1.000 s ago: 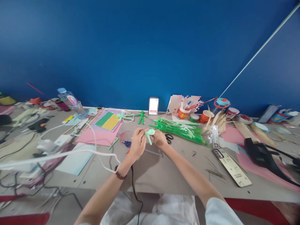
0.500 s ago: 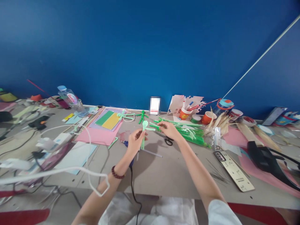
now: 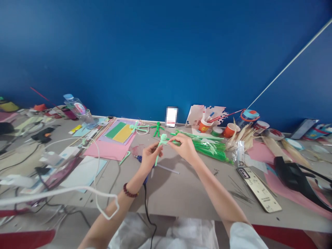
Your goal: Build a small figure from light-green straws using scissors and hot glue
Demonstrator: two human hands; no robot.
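Note:
A pale green pipe-cleaner figure (image 3: 163, 137) with a round coiled head is held upright above the table. My left hand (image 3: 150, 157) pinches its body between thumb and fingers, and its legs hang below. My right hand (image 3: 183, 147) has its thumb and fingertips closed on the end of the figure's right-side arm. Behind stands a darker green pipe-cleaner figure (image 3: 158, 129). Another pale green figure (image 3: 135, 127) lies on the coloured sheets to the left. Beside my right hand is a bundle of green pipe cleaners (image 3: 211, 148) in clear wrapping.
A blue-handled tool (image 3: 145, 180) with a black cord lies under my left forearm. To the right are a phone (image 3: 259, 190), thin wires (image 3: 241, 195) and a red paper cup (image 3: 204, 126) of pens. Left are pink paper (image 3: 103, 150), a plastic bottle (image 3: 79, 110) and a white cable (image 3: 77, 189).
My right hand has moved left, from beside the figure onto its arm. The figure has tilted slightly to the right in my left hand. The scissors are now hidden behind my right hand.

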